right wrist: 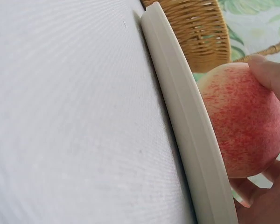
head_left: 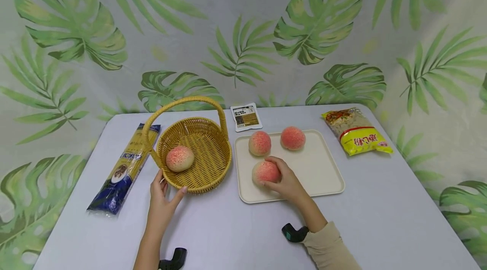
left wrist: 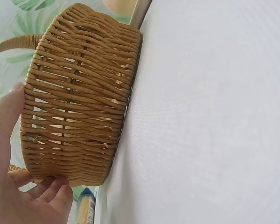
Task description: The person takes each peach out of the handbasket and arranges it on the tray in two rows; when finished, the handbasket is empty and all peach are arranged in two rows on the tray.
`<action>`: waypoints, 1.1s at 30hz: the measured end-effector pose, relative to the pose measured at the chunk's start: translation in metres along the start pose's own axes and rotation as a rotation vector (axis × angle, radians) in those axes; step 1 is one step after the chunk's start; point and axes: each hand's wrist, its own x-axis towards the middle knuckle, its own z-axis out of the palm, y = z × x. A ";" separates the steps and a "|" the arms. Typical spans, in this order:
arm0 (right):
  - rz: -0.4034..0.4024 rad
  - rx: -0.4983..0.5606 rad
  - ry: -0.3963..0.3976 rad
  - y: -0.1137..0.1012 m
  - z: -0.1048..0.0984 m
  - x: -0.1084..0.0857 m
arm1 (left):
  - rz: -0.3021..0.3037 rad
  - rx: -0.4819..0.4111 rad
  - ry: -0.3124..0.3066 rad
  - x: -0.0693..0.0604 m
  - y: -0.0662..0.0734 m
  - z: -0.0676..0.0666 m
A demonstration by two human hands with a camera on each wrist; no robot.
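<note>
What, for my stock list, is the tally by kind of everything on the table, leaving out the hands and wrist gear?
Peaches: 4
Wicker basket: 1
Cream tray: 1
Spaghetti packet: 1
Yellow-labelled food bag: 1
Small white-edged food packet: 1
Total: 9

Head cam: bright, even, diffuse light, dir. hard to tell, w/ only faint soft shadows on the white cloth (head_left: 228, 236), e.g. by the basket (head_left: 207, 147); small print on the flat pouch (head_left: 246, 117) too fuzzy to read. L wrist cam: cloth v. bright, nearly washed out, basket weave fairly sharp, soft grey shadow near its base. R wrist cam: dark shadow strip along the tray (right wrist: 191, 121), faint moiré-like ripples on cloth, leafy backdrop (right wrist: 259, 16) blurred.
</note>
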 end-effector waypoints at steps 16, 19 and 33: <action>-0.166 -0.140 -0.004 -0.008 -0.013 0.005 | -0.007 0.001 0.000 0.000 0.004 0.001; -0.210 -0.165 0.022 -0.026 -0.013 0.011 | -0.011 0.007 0.003 0.000 0.003 0.001; -0.372 -0.068 -0.011 -0.084 0.030 0.066 | -0.005 0.017 0.008 0.000 0.003 0.001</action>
